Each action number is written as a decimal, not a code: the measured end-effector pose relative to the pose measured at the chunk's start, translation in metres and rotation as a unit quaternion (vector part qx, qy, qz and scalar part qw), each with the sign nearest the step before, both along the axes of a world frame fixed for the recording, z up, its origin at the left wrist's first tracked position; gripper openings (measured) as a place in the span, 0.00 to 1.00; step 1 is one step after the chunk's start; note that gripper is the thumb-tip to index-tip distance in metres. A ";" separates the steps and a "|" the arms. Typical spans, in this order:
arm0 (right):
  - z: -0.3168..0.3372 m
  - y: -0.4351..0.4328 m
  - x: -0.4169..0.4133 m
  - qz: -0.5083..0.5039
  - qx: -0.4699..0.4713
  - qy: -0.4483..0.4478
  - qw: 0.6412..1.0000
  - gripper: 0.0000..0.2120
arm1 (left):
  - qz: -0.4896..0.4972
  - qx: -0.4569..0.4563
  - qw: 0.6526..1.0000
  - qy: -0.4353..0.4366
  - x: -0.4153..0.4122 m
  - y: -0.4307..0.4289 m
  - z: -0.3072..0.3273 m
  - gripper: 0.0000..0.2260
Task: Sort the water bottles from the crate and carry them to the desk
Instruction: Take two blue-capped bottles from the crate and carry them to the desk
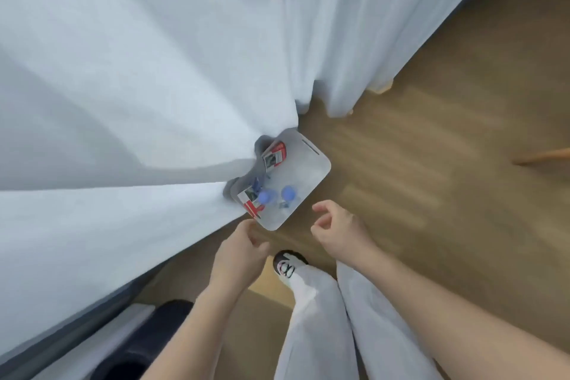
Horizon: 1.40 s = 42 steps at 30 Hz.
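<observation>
A white crate [311,163] stands on the wooden floor, half tucked under a white curtain. Inside it are water bottles: two with blue caps [288,193] near the front, and two with red-and-white labels, one at the back [275,155] and one at the front left [251,202]. My left hand [239,251] hovers just short of the crate's near corner, fingers curled loosely with nothing in them. My right hand [337,230] hangs to the right of the crate, fingers apart and empty. Neither hand touches the crate.
The white curtain [138,86] fills the left and top of the view and drapes over the crate's left side. My legs in pale trousers and a shoe [288,265] stand just behind the hands. A dark object [148,345] lies at the bottom left.
</observation>
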State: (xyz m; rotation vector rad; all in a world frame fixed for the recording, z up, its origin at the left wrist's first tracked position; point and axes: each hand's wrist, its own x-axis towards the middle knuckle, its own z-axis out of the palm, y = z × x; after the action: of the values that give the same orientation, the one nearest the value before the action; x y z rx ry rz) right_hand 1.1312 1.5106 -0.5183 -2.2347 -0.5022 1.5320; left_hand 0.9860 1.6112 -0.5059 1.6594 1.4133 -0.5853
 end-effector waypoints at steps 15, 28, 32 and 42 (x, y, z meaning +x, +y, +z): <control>-0.329 0.063 -0.001 0.253 0.024 -0.055 0.966 0.34 | 0.045 0.044 0.997 -0.037 0.012 0.044 -0.335 0.30; -0.259 0.028 0.033 -0.048 0.101 -0.013 0.994 0.19 | 0.248 0.164 0.946 -0.131 0.007 0.013 -0.238 0.18; -0.176 0.020 0.053 -0.113 0.142 0.005 0.983 0.16 | 0.274 0.178 0.935 -0.141 0.013 0.011 -0.161 0.19; 0.004 0.039 0.058 -0.160 0.193 -0.019 0.968 0.15 | 0.323 0.228 0.891 -0.222 0.029 0.019 0.047 0.14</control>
State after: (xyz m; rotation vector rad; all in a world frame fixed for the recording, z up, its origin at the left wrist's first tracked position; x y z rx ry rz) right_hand 1.1895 1.5493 -0.5141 -1.9315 -0.3879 1.1213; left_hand 1.0152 1.6303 -0.4587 1.3951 1.6889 0.5127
